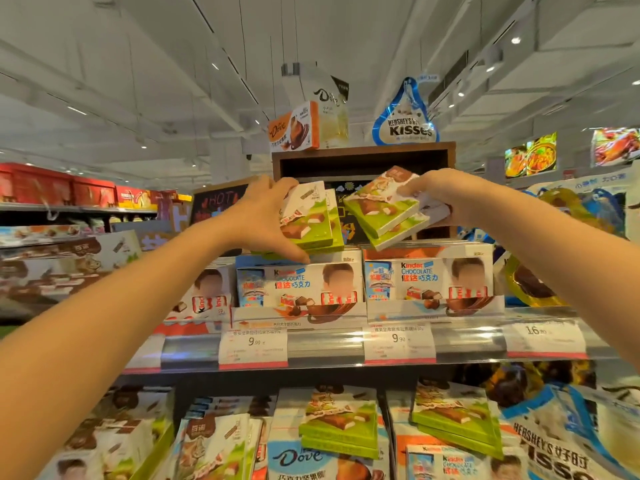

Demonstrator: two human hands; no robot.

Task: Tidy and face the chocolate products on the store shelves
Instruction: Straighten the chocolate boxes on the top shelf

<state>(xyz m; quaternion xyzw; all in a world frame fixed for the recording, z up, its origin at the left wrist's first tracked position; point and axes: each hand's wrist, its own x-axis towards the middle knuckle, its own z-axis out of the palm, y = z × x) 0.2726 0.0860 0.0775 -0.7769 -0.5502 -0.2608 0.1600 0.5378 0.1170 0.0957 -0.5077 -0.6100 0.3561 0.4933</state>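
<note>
Each hand grips green chocolate boxes above the Kinder cartons (427, 278), left hand (263, 216) holding its stack (311, 220) and right hand (438, 194) another (384, 209), which I'd square up and set down face-forward, edges flush.

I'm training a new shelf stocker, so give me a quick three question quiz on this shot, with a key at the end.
1. True or false: the left hand grips green chocolate boxes above the Kinder Chocolate boxes.
2. What does the right hand hold? A) a Dove box B) a tilted pair of green boxes C) a price tag
3. Fill in: the Hershey's Kisses bag stands on top of the brown ______.

Key: 1 true; 2 B; 3 wooden shelf unit.
</note>
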